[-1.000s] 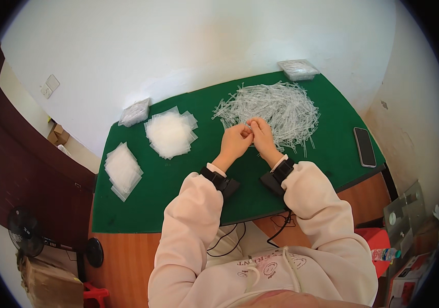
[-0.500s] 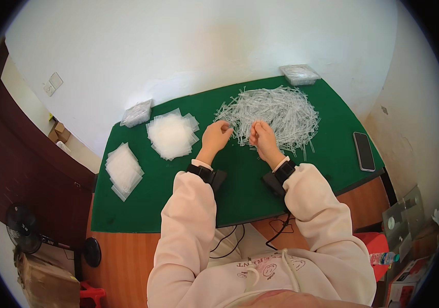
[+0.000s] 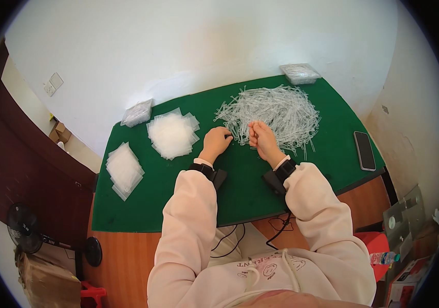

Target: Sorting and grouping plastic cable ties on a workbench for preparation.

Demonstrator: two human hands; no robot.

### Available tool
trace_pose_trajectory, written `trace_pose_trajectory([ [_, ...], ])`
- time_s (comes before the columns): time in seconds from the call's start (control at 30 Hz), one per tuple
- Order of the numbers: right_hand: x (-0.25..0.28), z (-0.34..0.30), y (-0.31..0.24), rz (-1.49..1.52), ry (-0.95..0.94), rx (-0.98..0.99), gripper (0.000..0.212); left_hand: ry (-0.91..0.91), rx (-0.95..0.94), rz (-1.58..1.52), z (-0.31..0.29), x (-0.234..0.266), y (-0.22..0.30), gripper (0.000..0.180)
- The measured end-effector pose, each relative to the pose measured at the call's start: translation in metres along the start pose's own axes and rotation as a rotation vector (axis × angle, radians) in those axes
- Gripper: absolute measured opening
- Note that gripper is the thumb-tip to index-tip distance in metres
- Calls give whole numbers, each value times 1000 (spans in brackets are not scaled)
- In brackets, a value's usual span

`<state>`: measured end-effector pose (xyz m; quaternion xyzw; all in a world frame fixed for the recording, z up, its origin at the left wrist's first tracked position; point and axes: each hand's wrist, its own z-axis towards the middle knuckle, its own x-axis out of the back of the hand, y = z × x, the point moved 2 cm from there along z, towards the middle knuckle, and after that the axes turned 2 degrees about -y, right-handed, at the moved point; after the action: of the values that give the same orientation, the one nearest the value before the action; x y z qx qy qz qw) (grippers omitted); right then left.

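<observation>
A wide heap of thin clear plastic sticks (image 3: 281, 110) is spread on the green-covered table (image 3: 152, 215). My left hand (image 3: 216, 142) is at the heap's near left edge, fingers curled and thumb side toward the sticks; what it grips, if anything, is too small to see. Over the heap's near edge, my right hand (image 3: 262, 138) is closed with fingertips pressed together, and whatever they pinch does not show clearly. Left of my left hand lies a fanned stack of clear plastic bags (image 3: 172, 136). A smaller stack of similar bags (image 3: 124, 169) sits farther left.
Clear plastic boxes stand at the back, one on the left (image 3: 137, 113) and one on the right (image 3: 300, 74). A phone (image 3: 364, 151) lies by the right edge. Below the table's front edge hangs a black cable (image 3: 271, 244). A fan (image 3: 24, 226) stands at lower left.
My left hand has dropped slightly toward me and its fingers have curled in more. My right hand has barely moved. The bags and heap look the same.
</observation>
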<state>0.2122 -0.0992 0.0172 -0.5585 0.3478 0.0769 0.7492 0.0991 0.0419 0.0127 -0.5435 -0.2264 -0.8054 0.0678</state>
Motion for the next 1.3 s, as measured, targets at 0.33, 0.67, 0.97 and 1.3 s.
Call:
trace_pose_trajectory([
  [0.33,0,2,4,-33,-12,17,14,163,107,-283,-4,-1,11,34],
  [0.67,0,3,7,-47,-14,18,17,157,157,-203,-3,-11,15,24],
  [0.97,1,2,7,-55,-12,27,16,187,192,-141,-3,-13,18,16],
  [1.3,5,3,6,-81,94,121,17,295,26,-550,1,-3,39,14],
])
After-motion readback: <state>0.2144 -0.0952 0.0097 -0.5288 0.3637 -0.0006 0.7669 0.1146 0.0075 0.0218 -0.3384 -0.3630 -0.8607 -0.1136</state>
